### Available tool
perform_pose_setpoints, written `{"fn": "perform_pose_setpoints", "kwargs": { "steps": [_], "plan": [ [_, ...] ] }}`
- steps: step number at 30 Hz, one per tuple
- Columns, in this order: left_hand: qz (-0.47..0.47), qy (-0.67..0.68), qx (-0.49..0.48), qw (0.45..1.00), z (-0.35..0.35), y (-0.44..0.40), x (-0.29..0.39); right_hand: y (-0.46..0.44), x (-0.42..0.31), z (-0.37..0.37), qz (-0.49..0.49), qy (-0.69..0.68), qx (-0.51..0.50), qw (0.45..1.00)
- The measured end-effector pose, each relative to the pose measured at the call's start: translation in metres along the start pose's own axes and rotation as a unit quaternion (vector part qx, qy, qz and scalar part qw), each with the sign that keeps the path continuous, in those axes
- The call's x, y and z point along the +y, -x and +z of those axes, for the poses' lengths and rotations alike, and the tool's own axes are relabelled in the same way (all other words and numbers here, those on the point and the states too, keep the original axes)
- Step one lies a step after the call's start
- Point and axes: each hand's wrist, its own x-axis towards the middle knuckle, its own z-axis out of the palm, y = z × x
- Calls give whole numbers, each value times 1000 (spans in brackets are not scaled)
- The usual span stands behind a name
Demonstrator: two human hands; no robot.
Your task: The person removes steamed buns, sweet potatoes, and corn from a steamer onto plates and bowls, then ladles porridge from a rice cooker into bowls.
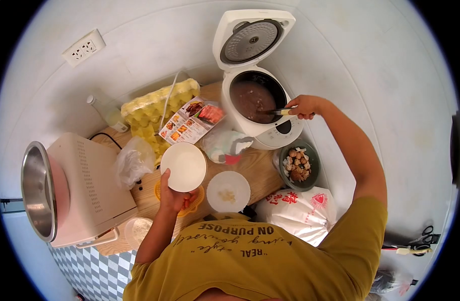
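Observation:
My left hand (177, 197) grips a white bowl (184, 165) by its side and underside, tilted so its bare inside shows. My right hand (306, 107) is closed around the pale handle of a ladle (278, 112). The ladle's head is sunk in reddish-brown porridge (251, 98), so its shape is hidden. That porridge fills much of the dark inner pot of a white rice cooker (277, 138), whose lid (253, 41) stands up. Below and right of the bowl, a white plate (229, 191) holds a few small pale pieces.
A container of mushroom-like brown pieces (297, 165) stands beside the cooker, above a white printed sack (300, 205). Yellow egg trays (149, 108), a leaflet (192, 120) and plastic bags (134, 161) crowd the left. A pink appliance (92, 183) bears a metal basin (39, 191).

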Motion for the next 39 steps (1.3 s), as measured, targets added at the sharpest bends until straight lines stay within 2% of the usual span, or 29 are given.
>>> {"fn": "perform_pose_setpoints", "kwargs": {
  "steps": [7,11,14,17,24,28,31,34,37,39],
  "plan": [
    [-21,-11,-14,1000,5,-1,2,23,15,6,-47,-78,148,985],
    [-20,-20,1,1000,10,-2,0,26,15,8,-56,-86,179,978],
    [-31,-13,-11,999,9,-4,-4,7,14,21,-40,-177,152,972],
    [-30,-10,-14,999,11,-4,-7,-9,10,37,-65,-228,116,965],
    [-30,-15,-28,999,13,-1,-8,8,25,23,-50,-62,85,993],
    [-32,-18,-25,999,15,0,-6,27,31,10,-17,37,161,986],
    [-18,-29,-16,999,22,2,-3,14,29,17,-17,27,207,978],
    [-11,-15,-35,999,14,-6,-6,-22,29,35,-49,-65,212,974],
    [30,7,-37,999,9,-19,-12,-31,23,55,-63,-215,158,962],
    [50,15,-35,998,8,-26,-12,-16,27,47,-73,-157,137,975]
  ]
}}
